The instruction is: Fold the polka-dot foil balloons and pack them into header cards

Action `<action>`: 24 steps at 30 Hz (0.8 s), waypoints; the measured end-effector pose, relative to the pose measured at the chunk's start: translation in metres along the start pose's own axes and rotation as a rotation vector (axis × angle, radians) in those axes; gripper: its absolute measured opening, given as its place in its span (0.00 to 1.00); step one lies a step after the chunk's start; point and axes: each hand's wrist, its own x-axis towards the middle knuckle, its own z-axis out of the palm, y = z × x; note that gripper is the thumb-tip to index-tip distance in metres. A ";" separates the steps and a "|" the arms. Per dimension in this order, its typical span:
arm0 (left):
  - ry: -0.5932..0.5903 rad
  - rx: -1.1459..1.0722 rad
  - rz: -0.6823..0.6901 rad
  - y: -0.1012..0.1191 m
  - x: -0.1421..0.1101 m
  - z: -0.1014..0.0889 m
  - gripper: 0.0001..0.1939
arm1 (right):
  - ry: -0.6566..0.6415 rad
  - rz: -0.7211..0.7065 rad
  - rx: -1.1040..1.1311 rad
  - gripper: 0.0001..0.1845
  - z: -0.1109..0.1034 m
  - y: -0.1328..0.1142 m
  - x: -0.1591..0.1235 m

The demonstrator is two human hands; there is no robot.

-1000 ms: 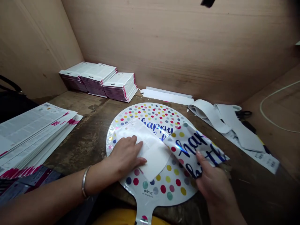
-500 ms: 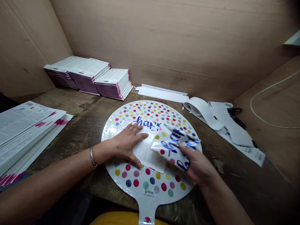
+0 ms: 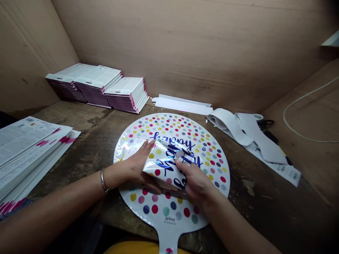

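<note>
The right hand (image 3: pixel 197 181) has its fingers pinched on the folded dotted foil (image 3: pixel 159 162), which has shifted left since half a second ago and now sits mid-frame over the left hand (image 3: pixel 139 169), its fingers spread but partly covered; the white card (image 3: pixel 132 147) under that hand, plainer earlier, is mostly hidden. Beneath, at centre, lies the flat round balloon (image 3: pixel 171 208), its lettering partly blocked; outward on the counter (image 3: pixel 99 125), printed cards (image 3: pixel 29 151) fill the left edge; stacked packs (image 3: pixel 91 83) stand upper left; paper strips (image 3: pixel 182 104) lie upper centre; label paper (image 3: pixel 251 139) curls at right.
</note>
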 end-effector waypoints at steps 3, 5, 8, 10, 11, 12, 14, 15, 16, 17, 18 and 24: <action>0.050 0.021 0.017 0.008 0.003 -0.008 0.64 | 0.079 -0.112 0.045 0.18 -0.018 -0.017 -0.006; 0.094 0.043 0.033 0.012 0.005 -0.011 0.61 | 0.197 -0.207 0.047 0.16 -0.036 -0.031 -0.013; 0.075 0.052 0.013 0.012 0.005 -0.012 0.61 | 0.273 -0.200 -0.037 0.17 -0.061 -0.042 -0.021; 0.055 0.059 0.001 0.011 0.004 -0.010 0.62 | 0.266 -0.112 -0.137 0.20 -0.073 -0.039 -0.022; 0.052 0.067 -0.003 0.010 0.004 -0.009 0.63 | 0.263 -0.075 -0.191 0.22 -0.077 -0.035 -0.021; 0.051 0.074 -0.008 0.009 0.003 -0.009 0.63 | 0.261 -0.047 -0.240 0.23 -0.080 -0.031 -0.019; 0.046 0.084 -0.014 0.010 0.003 -0.009 0.63 | 0.265 -0.019 -0.323 0.23 -0.082 -0.025 -0.016; 0.039 0.085 -0.013 0.011 0.003 -0.008 0.63 | 0.271 -0.017 -0.357 0.22 -0.080 -0.022 -0.014; 0.034 0.085 -0.010 0.012 0.004 -0.008 0.63 | 0.275 -0.023 -0.388 0.21 -0.077 -0.021 -0.013; 0.030 0.084 -0.005 0.013 0.004 -0.008 0.63 | 0.278 -0.027 -0.418 0.19 -0.072 -0.020 -0.012; 0.030 0.084 0.000 0.015 0.005 -0.007 0.63 | 0.267 -0.029 -0.442 0.17 -0.067 -0.020 -0.012; 0.039 0.088 -0.012 0.012 0.003 -0.003 0.64 | 0.046 -0.221 -0.518 0.15 -0.059 -0.030 -0.012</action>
